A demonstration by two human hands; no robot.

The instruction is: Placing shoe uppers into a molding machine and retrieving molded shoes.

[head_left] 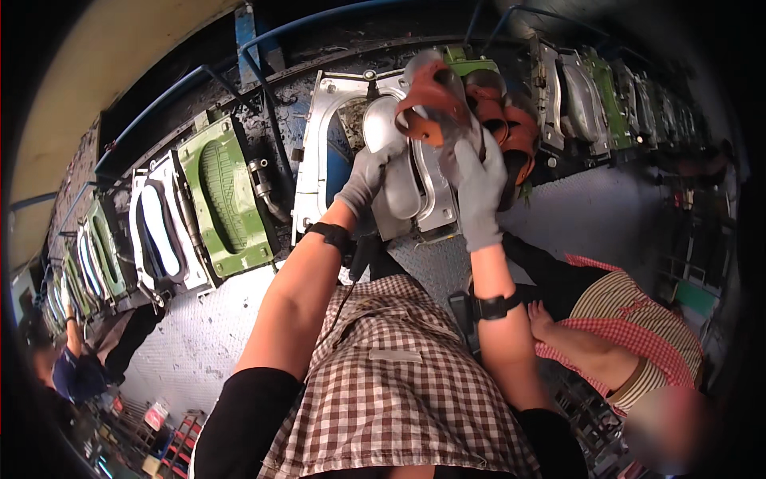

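A silver shoe-sole mold (307,180) lies open in front of me, with a sole-shaped metal plate (401,191) at its middle. My left hand (371,174), in a grey glove, has its fingers curled over the waist of that plate; whether they pinch anything is hidden. In my right hand (479,180), also gloved, is a reddish-brown shoe upper (431,104), held above the plate's far right side. Its edges are slightly blurred. Just right of it, more reddish-brown uppers (519,132) sit close together, partly behind my right hand.
A green sole mold (223,195) and several others stand in a curving row to the left; more silver molds (578,100) continue right. Blue rails (319,20) run behind. A co-worker in a striped top (630,319) is close at my right; another person (80,371) is far left.
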